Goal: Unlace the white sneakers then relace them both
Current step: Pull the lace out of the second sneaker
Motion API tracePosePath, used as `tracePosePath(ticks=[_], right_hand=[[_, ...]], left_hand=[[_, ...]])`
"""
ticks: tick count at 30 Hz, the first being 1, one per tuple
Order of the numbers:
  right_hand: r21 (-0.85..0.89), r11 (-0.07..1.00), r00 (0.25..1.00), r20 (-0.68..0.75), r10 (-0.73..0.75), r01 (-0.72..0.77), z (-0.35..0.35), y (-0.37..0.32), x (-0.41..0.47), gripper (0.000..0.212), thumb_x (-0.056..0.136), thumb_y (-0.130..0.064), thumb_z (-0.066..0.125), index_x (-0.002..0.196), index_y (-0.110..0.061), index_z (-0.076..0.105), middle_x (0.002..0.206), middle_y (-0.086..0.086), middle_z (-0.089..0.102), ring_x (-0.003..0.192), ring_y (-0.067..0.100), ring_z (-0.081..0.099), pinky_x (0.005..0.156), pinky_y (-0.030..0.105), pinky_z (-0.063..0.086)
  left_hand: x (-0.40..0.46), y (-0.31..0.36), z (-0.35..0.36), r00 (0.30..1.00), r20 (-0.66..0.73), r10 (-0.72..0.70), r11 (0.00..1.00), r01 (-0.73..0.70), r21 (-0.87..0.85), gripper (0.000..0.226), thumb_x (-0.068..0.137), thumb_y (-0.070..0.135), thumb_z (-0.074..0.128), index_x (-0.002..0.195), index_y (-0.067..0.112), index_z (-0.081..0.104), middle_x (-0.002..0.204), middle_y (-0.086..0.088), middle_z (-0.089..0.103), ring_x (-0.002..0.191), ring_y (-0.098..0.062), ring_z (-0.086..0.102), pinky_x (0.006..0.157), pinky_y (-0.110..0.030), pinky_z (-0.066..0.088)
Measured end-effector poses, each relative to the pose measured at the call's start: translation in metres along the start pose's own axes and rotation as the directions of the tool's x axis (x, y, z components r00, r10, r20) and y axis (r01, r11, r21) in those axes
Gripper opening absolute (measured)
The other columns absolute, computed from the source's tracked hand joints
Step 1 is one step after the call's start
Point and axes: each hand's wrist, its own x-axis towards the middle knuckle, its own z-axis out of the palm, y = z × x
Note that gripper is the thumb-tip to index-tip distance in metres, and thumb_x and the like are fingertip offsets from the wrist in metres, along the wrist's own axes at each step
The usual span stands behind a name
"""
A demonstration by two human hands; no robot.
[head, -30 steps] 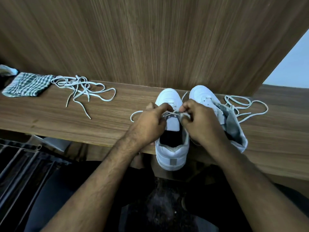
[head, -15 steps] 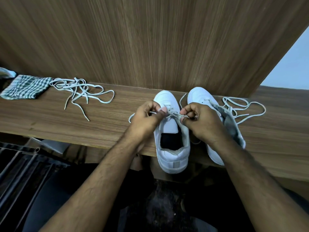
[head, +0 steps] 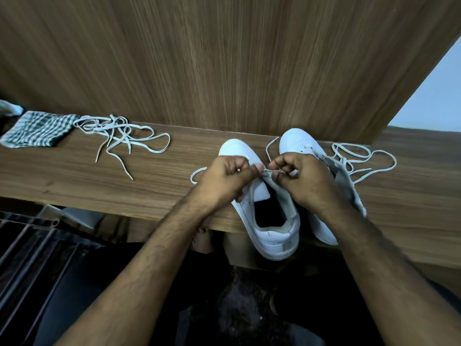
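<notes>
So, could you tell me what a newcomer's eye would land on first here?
Probably the two hands, left hand and right hand, pinching a lace over the nearer white sneaker at the shelf's front edge. Next, the loose lace tangled at the far left beside a checked cloth.

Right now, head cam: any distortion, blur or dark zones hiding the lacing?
Head view: wide-angle bends the shelf edge; below it is near black. The left hand and right hand look sharp and cover the eyelets of the near sneaker; the lace between them is slightly soft.
</notes>
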Motion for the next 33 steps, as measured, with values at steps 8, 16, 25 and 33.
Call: tracePosePath(ticks=[8,16,25,33], right_hand=[[0.027,0.999,1.0,0.021,0.019,-0.019,-0.001,-0.003,-0.004,0.01,0.089,-0.02,0.074,0.095,-0.028,0.075,0.074,-0.011,0.065,0.067,-0.004,0.057,0.067,0.015,0.042],[-0.033,0.999,0.999,0.023,-0.024,0.025,-0.001,-0.004,-0.004,0.011,0.091,-0.02,0.072,0.099,-0.028,0.073,0.075,-0.01,0.065,0.067,-0.002,0.057,0.071,0.022,0.048],[0.022,0.999,0.998,0.036,-0.05,0.049,-0.001,0.0,-0.001,0.011,0.09,-0.017,0.074,0.097,-0.025,0.073,0.08,-0.012,0.071,0.069,-0.007,0.06,0.074,0.017,0.047],[0.011,0.999,0.998,0.046,-0.038,0.037,0.0,0.0,-0.001,0.01,0.09,-0.019,0.075,0.097,-0.026,0.074,0.072,-0.013,0.062,0.061,-0.011,0.053,0.063,0.006,0.039]], left_hand=[[0.003,0.01,-0.02,0.967,-0.013,-0.253,0.558,0.135,-0.819,0.046,0.095,0.027,0.058,0.054,0.022,0.037,0.05,0.005,0.036,0.033,-0.007,0.03,0.042,-0.021,0.033],[-0.001,-0.008,0.009,0.997,-0.046,0.061,0.757,-0.016,0.654,0.034,0.081,0.06,0.075,0.101,0.033,0.074,0.081,0.005,0.065,0.076,-0.01,0.062,0.068,-0.032,0.048],[0.003,0.001,0.018,0.988,-0.144,-0.049,0.858,-0.032,-0.513,0.028,0.092,0.016,0.051,0.068,0.015,0.065,0.081,-0.011,0.066,0.078,-0.025,0.064,0.081,-0.038,0.054],[0.003,0.001,-0.015,0.982,-0.188,-0.02,1.0,0.021,0.001,0.029,0.1,0.037,0.06,0.079,0.021,0.048,0.05,0.009,0.044,0.039,-0.009,0.033,0.038,-0.021,0.024]])
